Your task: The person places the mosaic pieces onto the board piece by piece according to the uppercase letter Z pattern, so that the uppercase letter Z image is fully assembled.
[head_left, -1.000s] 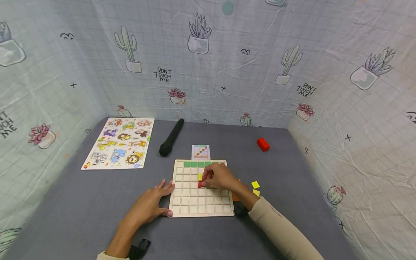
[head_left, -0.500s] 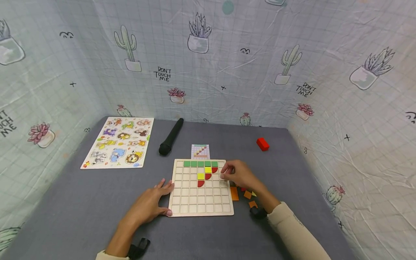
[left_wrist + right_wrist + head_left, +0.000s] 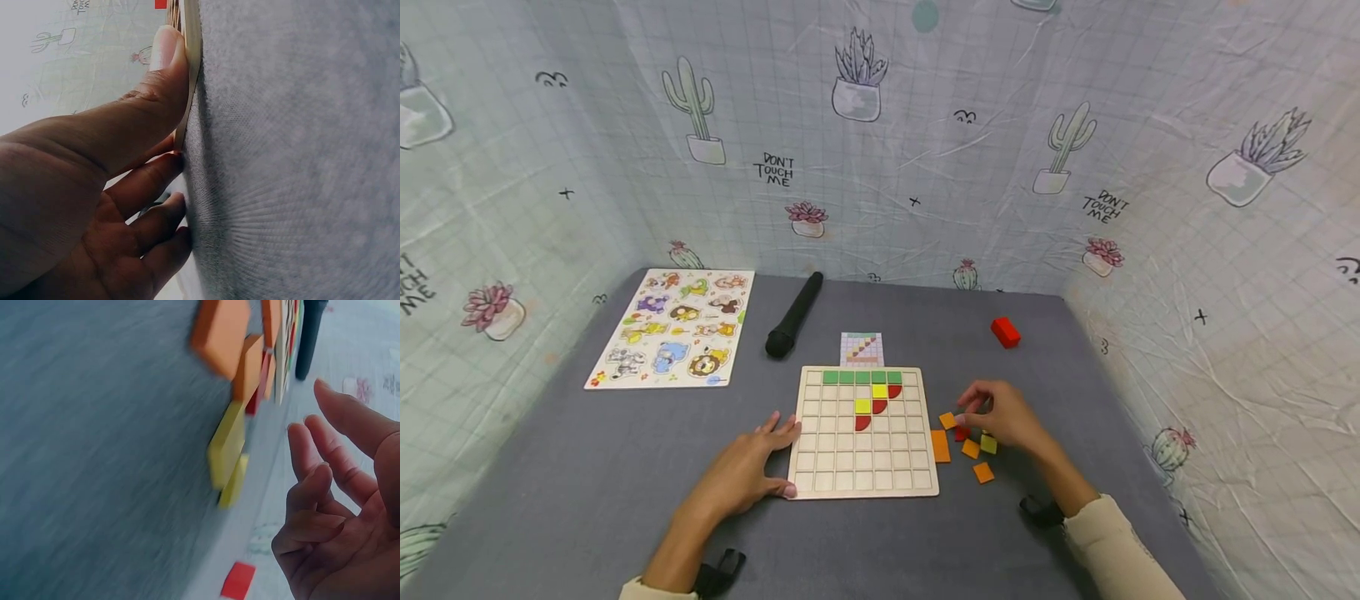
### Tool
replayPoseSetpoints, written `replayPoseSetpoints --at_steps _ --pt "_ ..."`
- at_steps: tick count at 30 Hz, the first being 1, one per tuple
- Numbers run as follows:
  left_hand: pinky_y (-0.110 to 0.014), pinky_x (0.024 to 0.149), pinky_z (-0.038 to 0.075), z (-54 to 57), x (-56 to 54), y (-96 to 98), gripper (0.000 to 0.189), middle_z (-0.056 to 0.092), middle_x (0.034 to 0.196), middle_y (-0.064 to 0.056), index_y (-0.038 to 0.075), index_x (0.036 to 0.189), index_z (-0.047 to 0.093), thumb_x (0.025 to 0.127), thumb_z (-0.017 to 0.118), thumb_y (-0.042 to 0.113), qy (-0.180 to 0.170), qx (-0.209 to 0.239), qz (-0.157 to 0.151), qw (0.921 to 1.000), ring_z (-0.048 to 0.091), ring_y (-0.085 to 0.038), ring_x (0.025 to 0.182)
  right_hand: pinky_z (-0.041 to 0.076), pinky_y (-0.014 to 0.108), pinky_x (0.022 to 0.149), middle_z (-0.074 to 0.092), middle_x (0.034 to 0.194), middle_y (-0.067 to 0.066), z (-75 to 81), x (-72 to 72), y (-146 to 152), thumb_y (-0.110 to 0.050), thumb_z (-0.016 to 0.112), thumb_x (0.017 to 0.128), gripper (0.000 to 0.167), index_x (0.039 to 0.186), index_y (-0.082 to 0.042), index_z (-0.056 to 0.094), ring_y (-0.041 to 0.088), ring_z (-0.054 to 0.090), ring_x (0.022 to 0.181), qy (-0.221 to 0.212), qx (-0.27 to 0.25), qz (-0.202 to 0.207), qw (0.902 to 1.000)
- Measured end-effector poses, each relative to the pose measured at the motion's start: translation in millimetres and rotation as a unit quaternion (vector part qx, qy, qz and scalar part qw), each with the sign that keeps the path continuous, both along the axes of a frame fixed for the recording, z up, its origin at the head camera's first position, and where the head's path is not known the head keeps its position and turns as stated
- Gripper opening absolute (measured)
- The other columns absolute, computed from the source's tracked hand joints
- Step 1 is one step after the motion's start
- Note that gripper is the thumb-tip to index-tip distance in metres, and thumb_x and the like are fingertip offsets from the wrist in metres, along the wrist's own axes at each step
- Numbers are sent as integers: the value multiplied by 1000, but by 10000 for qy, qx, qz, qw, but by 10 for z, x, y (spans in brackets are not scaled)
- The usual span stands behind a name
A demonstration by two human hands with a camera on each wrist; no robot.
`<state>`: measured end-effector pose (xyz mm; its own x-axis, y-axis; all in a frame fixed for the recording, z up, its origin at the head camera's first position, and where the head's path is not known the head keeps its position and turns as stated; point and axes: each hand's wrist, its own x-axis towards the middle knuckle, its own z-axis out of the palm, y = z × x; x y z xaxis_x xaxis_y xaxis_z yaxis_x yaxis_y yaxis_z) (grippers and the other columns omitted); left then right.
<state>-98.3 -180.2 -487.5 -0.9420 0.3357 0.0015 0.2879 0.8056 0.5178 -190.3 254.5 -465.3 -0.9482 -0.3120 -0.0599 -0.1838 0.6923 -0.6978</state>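
Observation:
A wooden grid board [image 3: 827, 462] lies on the grey table. Green tiles [image 3: 862, 377] fill part of its top row, with two yellow tiles [image 3: 862, 407] and several red quarter-round tiles [image 3: 879, 407] stepping diagonally below. My left hand [image 3: 741, 471] rests at the board's left edge, thumb on the near corner; the left wrist view shows the thumb [image 3: 167, 69] on the rim. My right hand [image 3: 1003, 414] hovers over loose tiles right of the board, nothing between its parted fingers. Beneath it lie orange tiles [image 3: 971, 449], a red tile [image 3: 961, 434] and yellow tiles [image 3: 227, 445].
A small pattern card [image 3: 862, 350] touches the board's far edge. Behind stand a black microphone [image 3: 795, 315] lying flat and an animal puzzle board [image 3: 673, 329] at the left. A red block [image 3: 1006, 332] sits far right. Printed cloth walls [image 3: 895, 242] enclose the table's back and sides.
My right hand has left the board, where a red quarter-round tile now shows uncovered, and moved right to the loose tiles. My left hand stays at the board's edge.

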Motion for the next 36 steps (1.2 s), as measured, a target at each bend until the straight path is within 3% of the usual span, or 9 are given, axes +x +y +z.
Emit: replayPoseSetpoints --at_steps 7,12,18,26,36 --pt "-66 113 45 -2 -6 2 97 52 162 -9 10 155 57 68 96 33 -68 2 27 10000 43 -46 153 50 30 66 75 102 9 -31 65 258 -14 89 87 25 109 -9 78 22 61 78 274 284 -265 9989" --pt "-67 112 45 -8 -1 12 97 52 162 -9 10 154 57 68 96 33 -86 27 31 10000 43 -46 153 50 35 79 72 99 5 -71 88 328 -11 88 87 25 110 -11 79 20 62 90 240 710 -386 9964" --pt "-68 112 45 -11 0 -3 98 51 163 -9 10 155 56 69 96 33 -75 2 21 10000 42 -46 153 45 32 69 65 88 1 -100 91 319 -15 87 89 16 101 -13 77 17 55 77 46 828 -466 9955" --pt "-65 112 46 -21 -3 -5 98 51 162 -10 10 155 56 68 96 33 -87 -20 37 10000 42 -45 154 44 30 61 66 79 0 -96 58 235 -19 89 88 18 86 -16 71 16 55 68 70 830 -532 9951" --pt "-66 111 47 -21 -7 9 98 52 162 -10 10 155 57 68 96 34 -31 -22 30 10000 44 -45 153 45 27 56 63 75 -2 22 -3 -163 -18 81 96 9 105 -16 78 14 53 63 385 627 -86 9973"
